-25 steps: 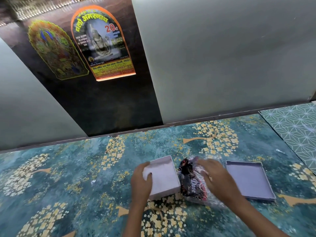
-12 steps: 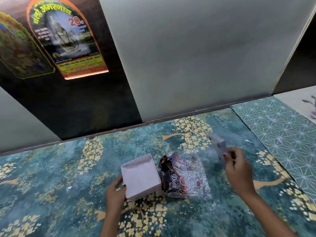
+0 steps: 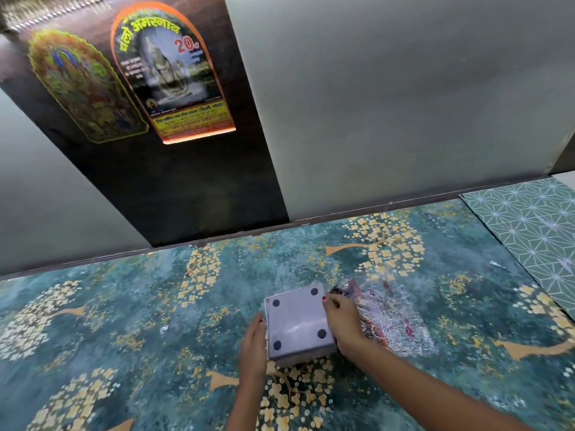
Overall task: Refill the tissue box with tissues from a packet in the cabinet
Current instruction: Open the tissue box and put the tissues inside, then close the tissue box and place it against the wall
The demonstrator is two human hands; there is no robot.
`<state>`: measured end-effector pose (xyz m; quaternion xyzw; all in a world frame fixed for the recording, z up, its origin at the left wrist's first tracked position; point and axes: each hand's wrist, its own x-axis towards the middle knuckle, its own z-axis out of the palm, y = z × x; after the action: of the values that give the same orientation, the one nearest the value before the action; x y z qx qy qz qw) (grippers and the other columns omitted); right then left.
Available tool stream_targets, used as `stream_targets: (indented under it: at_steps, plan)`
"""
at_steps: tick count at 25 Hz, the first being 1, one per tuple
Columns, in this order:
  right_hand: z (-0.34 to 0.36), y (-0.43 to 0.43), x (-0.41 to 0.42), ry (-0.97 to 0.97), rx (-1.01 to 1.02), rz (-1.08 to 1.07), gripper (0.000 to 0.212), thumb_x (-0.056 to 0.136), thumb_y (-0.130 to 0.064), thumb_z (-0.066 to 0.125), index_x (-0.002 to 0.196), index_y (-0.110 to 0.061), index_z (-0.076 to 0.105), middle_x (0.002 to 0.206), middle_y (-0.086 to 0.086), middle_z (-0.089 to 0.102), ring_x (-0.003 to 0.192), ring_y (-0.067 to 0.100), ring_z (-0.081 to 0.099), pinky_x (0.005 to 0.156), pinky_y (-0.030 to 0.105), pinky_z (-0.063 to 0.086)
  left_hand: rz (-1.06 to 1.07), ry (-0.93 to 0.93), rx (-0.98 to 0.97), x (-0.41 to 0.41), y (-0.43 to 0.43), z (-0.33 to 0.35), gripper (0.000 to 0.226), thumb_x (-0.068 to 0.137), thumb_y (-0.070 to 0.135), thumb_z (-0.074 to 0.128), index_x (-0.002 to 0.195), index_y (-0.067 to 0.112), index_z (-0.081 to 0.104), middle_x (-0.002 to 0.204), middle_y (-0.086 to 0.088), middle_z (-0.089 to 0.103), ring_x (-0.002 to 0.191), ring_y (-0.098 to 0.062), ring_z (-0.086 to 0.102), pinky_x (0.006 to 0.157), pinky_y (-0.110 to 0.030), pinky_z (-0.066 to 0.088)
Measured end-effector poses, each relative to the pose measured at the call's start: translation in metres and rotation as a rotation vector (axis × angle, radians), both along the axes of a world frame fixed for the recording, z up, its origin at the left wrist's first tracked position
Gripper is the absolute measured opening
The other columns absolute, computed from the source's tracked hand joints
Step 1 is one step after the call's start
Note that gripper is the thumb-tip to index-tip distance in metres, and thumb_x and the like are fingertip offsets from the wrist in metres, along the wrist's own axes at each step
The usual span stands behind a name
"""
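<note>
The square grey tissue box (image 3: 297, 321) sits on the teal flowered surface (image 3: 124, 306). Its closed top face shows black round pads at the corners. My left hand (image 3: 253, 346) lies flat against the box's left side, fingers stretched out. My right hand (image 3: 342, 321) grips the box's right edge with bent fingers. Directly right of the box lies the crumpled clear plastic tissue packet (image 3: 392, 318) with dark red print, partly hidden by my right hand. No tissues are visible, since the box is covered.
A green mat with a star pattern (image 3: 535, 228) borders the teal surface on the right. Pale cabinet panels (image 3: 389, 104) rise behind it, with a dark panel carrying two arched posters (image 3: 171, 79) at the back left.
My right hand lifted the grey lid from the right of the packet and brought it onto the open box, which is now covered. My left hand stayed at the box's left side.
</note>
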<state>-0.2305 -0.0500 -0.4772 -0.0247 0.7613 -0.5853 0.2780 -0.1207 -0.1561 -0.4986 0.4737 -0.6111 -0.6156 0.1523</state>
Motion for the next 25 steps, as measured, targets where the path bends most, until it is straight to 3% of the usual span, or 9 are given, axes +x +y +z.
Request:
stream_targets:
  at_steps: [2, 4, 8, 12, 16, 18, 21, 23, 25]
  plan:
    - [-0.005, -0.003, 0.0, 0.234, 0.103, 0.136, 0.019, 0.093, -0.014, 0.042, 0.087, -0.009, 0.06, 0.079, 0.008, 0.047, 0.066, 0.021, 0.048, 0.059, 0.031, 0.045, -0.063, 0.0, -0.039, -0.002, 0.005, 0.001, 0.04, 0.094, 0.013, 0.042, 0.134, 0.011, 0.042, 0.104, -0.004, 0.061, 0.085, -0.021, 0.057, 0.066, -0.029, 0.046]
    - [-0.009, 0.001, -0.005, 0.442, 0.255, 0.244, 0.023, 0.091, -0.017, 0.047, 0.101, -0.004, 0.063, 0.094, 0.004, 0.041, 0.087, 0.022, 0.048, 0.079, 0.032, 0.047, -0.074, -0.006, -0.082, -0.004, 0.009, -0.001, 0.041, 0.093, 0.007, 0.042, 0.134, 0.013, 0.041, 0.099, -0.006, 0.061, 0.075, -0.02, 0.052, 0.056, -0.025, 0.04]
    - [-0.019, 0.01, -0.017, 0.461, 0.303, 0.372, 0.034, 0.09, -0.028, 0.049, 0.106, 0.0, 0.062, 0.108, 0.007, 0.048, 0.101, 0.024, 0.051, 0.085, 0.03, 0.041, -0.102, -0.042, -0.149, -0.006, 0.008, -0.012, 0.042, 0.093, 0.009, 0.041, 0.135, 0.015, 0.039, 0.137, -0.017, 0.046, 0.11, -0.035, 0.053, 0.069, -0.029, 0.047]
    - [-0.024, 0.009, -0.011, 0.568, 0.348, 0.411, 0.036, 0.095, -0.031, 0.036, 0.117, -0.007, 0.052, 0.115, 0.009, 0.052, 0.098, 0.024, 0.055, 0.078, 0.034, 0.045, -0.172, -0.062, -0.304, -0.006, 0.011, -0.012, 0.049, 0.095, 0.022, 0.037, 0.142, 0.016, 0.024, 0.148, -0.005, 0.031, 0.126, -0.024, 0.042, 0.097, -0.042, 0.046]
    - [-0.029, 0.009, -0.011, 0.712, 0.509, 0.486, 0.043, 0.097, -0.031, 0.028, 0.134, -0.01, 0.034, 0.122, 0.008, 0.048, 0.1, 0.024, 0.056, 0.073, 0.032, 0.048, -0.17, -0.077, -0.384, -0.011, 0.013, -0.014, 0.05, 0.095, 0.023, 0.037, 0.142, 0.017, 0.023, 0.132, -0.003, 0.036, 0.102, -0.014, 0.047, 0.072, -0.023, 0.043]
    - [-0.032, 0.009, -0.01, 0.746, 0.564, 0.526, 0.047, 0.097, -0.031, 0.026, 0.14, -0.01, 0.022, 0.125, 0.009, 0.046, 0.1, 0.024, 0.057, 0.07, 0.032, 0.049, -0.149, -0.082, -0.402, -0.011, 0.012, -0.017, 0.049, 0.095, 0.022, 0.039, 0.141, 0.019, 0.024, 0.124, 0.0, 0.032, 0.101, -0.014, 0.045, 0.074, -0.026, 0.04]
    - [-0.034, 0.007, -0.01, 0.792, 0.61, 0.559, 0.049, 0.097, -0.029, 0.028, 0.141, -0.008, 0.02, 0.125, 0.01, 0.047, 0.097, 0.026, 0.059, 0.06, 0.03, 0.043, -0.142, -0.048, -0.307, -0.014, 0.008, -0.017, 0.047, 0.095, 0.019, 0.038, 0.14, 0.017, 0.024, 0.119, 0.001, 0.025, 0.102, -0.015, 0.045, 0.074, -0.023, 0.041]
    - [-0.032, 0.006, -0.012, 0.804, 0.643, 0.588, 0.05, 0.097, -0.029, 0.028, 0.142, -0.007, 0.018, 0.125, 0.01, 0.048, 0.097, 0.027, 0.059, 0.058, 0.03, 0.038, -0.147, -0.06, -0.299, -0.015, 0.009, -0.016, 0.046, 0.095, 0.019, 0.037, 0.14, 0.016, 0.025, 0.119, -0.001, 0.026, 0.097, -0.012, 0.046, 0.072, -0.019, 0.043]
    - [-0.029, 0.005, -0.012, 0.746, 0.627, 0.599, 0.052, 0.097, -0.029, 0.027, 0.143, -0.008, 0.014, 0.115, 0.01, 0.056, 0.09, 0.025, 0.06, 0.059, 0.03, 0.041, -0.132, -0.06, -0.269, -0.012, 0.011, -0.013, 0.048, 0.095, 0.021, 0.038, 0.14, 0.015, 0.023, 0.126, -0.005, 0.027, 0.103, -0.015, 0.045, 0.078, -0.026, 0.044]
